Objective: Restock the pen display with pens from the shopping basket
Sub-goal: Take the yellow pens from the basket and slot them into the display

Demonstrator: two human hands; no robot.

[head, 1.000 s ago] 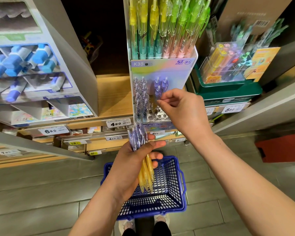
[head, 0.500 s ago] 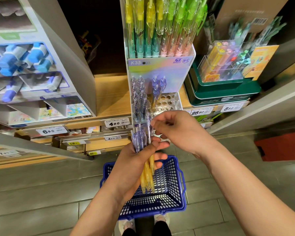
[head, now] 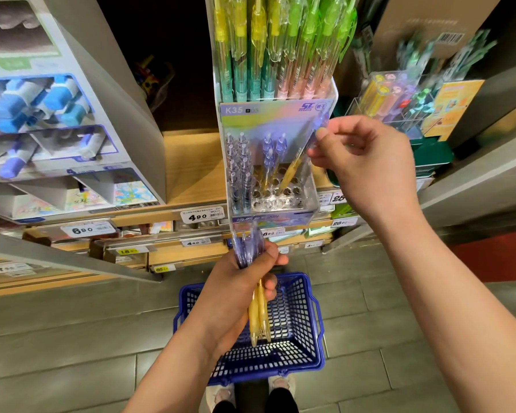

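pen (head: 295,166) slanted over open holes, right hand (head: 367,162) gripping.

Pen display (head: 273,204) stands on the shelf (head: 191,162), centre. Left hand (head: 236,293) below it grips a bundle of pens (head: 255,281) above the shopping basket (head: 307,323) on the floor. Right hand (head: 367,162) at the display's right side holds one pen (head: 298,165) tilted, tip in the holed tray.

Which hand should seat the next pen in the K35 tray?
Right hand: it already pinches a pen, tip angled over the tray's empty holes. Left hand sits lower, full with the spare bundle.
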